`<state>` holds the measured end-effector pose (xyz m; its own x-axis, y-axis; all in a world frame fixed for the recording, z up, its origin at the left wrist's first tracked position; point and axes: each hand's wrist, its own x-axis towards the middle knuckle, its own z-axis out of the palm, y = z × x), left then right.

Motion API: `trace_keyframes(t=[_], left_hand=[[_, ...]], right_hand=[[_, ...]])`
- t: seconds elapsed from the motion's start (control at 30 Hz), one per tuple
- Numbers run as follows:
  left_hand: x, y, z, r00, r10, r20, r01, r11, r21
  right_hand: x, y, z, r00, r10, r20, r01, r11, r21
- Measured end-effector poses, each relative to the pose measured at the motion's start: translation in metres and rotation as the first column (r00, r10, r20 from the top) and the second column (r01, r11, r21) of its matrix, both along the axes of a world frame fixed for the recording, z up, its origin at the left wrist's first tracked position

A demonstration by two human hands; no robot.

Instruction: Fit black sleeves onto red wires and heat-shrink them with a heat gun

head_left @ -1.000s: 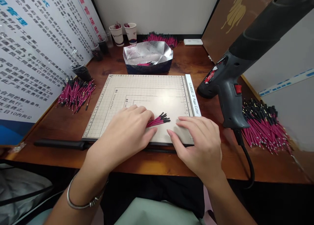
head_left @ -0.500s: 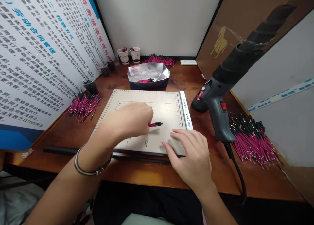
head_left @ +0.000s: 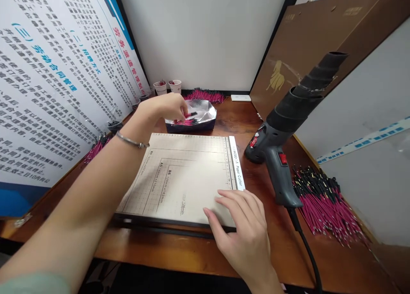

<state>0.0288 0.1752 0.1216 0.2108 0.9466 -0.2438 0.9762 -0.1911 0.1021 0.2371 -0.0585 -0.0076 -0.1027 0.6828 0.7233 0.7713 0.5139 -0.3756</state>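
My left hand (head_left: 173,106) reaches over the silver-lined open box (head_left: 207,124) behind the cutting board, its fingers closed on a few short magenta wires (head_left: 192,114) with black ends. Below the fingertips, more such wires (head_left: 191,122) lie inside the box. My right hand (head_left: 246,221) rests with fingers spread on the lower right corner of the paper cutter (head_left: 195,178), by its white rail. It holds nothing. The cutter's pale board bears printed size lines, and no wires lie on the part that shows.
A heat gun (head_left: 277,157) stands on the right, its cord running to the front edge. Beside it lies a big wire pile (head_left: 326,204). Another pile (head_left: 205,95) lies at the back, near paper cups (head_left: 175,86) and a white box (head_left: 241,98). More wires (head_left: 96,149) lie left.
My left hand has moved from above the cutter forward to the silver-lined box, carrying the wires. My right hand stays on the cutter's corner. The view has tilted up slightly.
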Motion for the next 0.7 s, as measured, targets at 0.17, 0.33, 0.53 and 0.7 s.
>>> trace_keyframes(t=[0.17, 0.33, 0.53, 0.7], left_hand=[[0.005, 0.043, -0.027, 0.995, 0.042, -0.095, -0.026, 0.986, 0.166], [0.004, 0.051, -0.057, 0.994, 0.05, -0.1, -0.035, 0.99, 0.139], [0.006, 0.043, -0.062, 0.997, 0.068, -0.028, -0.062, 0.986, 0.152], [-0.012, 0.012, -0.046, 0.984, 0.114, 0.138, -0.148, 0.953, 0.263]], right_hand=[[0.001, 0.001, 0.003, 1.0, 0.011, -0.005, -0.011, 1.0, 0.004], [0.001, 0.002, 0.004, 1.0, 0.012, -0.014, -0.012, 1.0, 0.0], [0.0, 0.001, 0.002, 1.0, 0.014, -0.023, -0.015, 1.0, -0.009], [0.002, 0.001, 0.001, 1.0, 0.016, 0.0, -0.016, 1.0, -0.004]])
